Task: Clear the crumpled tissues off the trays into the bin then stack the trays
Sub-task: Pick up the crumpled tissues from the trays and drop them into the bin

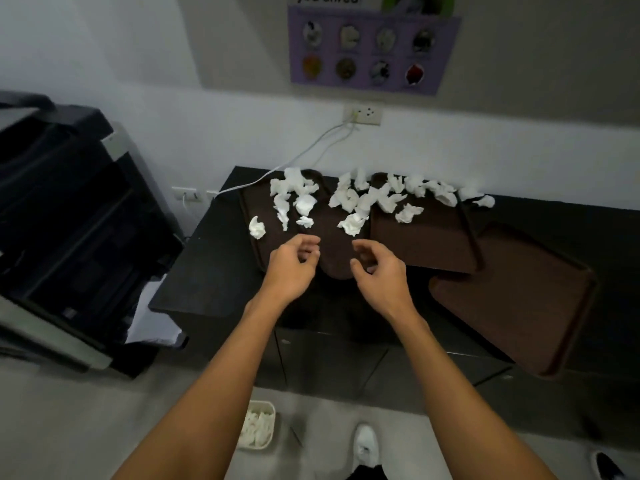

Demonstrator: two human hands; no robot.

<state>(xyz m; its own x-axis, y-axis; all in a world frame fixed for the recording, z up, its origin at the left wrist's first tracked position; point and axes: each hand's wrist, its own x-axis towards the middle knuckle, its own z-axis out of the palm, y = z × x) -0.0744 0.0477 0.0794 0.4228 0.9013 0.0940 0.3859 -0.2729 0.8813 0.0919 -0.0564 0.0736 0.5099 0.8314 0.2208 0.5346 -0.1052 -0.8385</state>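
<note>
Both hands hover above the near edge of the overlapping brown trays (426,244) on the black cabinet top (207,265). The left hand (294,263) and right hand (377,271) are relaxed, with fingers loosely curled and nothing plainly held, though a pale speck at the right fingertips is too blurred to identify. Crumpled tissues (349,199) crowd the far half of the trays, and a single tissue (257,227) lies at the left edge. How many trays overlap is hard to tell. A bare tray (512,299) sits to the right, overhanging the cabinet's near edge. On the floor, the white bin (266,407) holding tissues is partly hidden by the left forearm. The wall poster (375,46) is cut off at the top.
</note>
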